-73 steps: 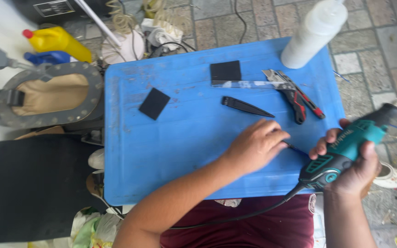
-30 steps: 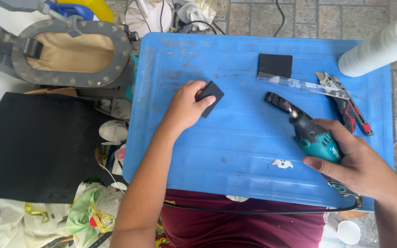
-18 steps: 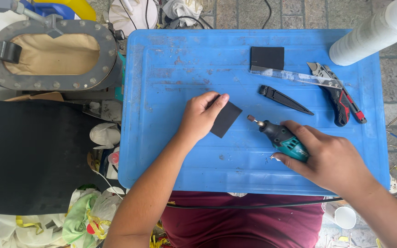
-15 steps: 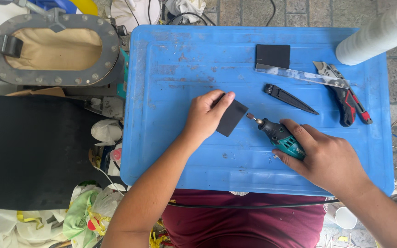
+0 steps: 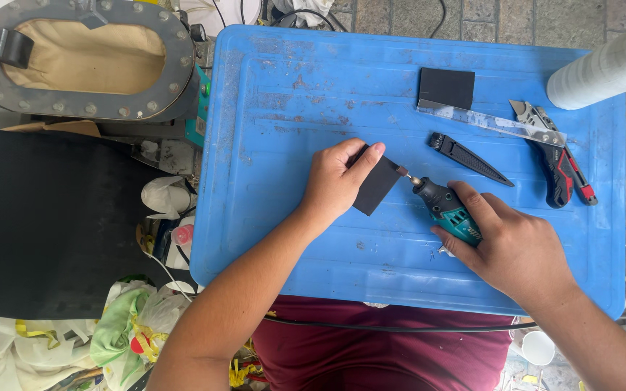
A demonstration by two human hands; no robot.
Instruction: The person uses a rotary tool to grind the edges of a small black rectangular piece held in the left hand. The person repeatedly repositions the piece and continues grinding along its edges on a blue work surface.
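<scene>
A blue plastic lid [image 5: 291, 239] serves as the work surface, with a black mat [image 5: 45, 224] lying beyond its left edge and a grey bolted oval frame [image 5: 81, 108] beyond its far left corner. Near the surface's middle, the left hand [image 5: 338, 181] presses a small black square piece [image 5: 377, 187] flat, fingers curled over its left side and thumb along its far edge. The right hand [image 5: 519, 250], closed in a full grip, holds a teal rotary tool [image 5: 447, 210] whose tip meets the piece's right edge. The near and left parts of the surface lie bare. Toward the far right corner, well apart from both hands, rest a white bottle [image 5: 606, 69], a second black square [image 5: 446, 88] touching a metal ruler [image 5: 490, 122], a red utility knife [image 5: 559, 163] and a black sheath-like tool [image 5: 469, 158], the last nearest to the rotary tool. A black cord [image 5: 400, 327] runs along the near edge.
</scene>
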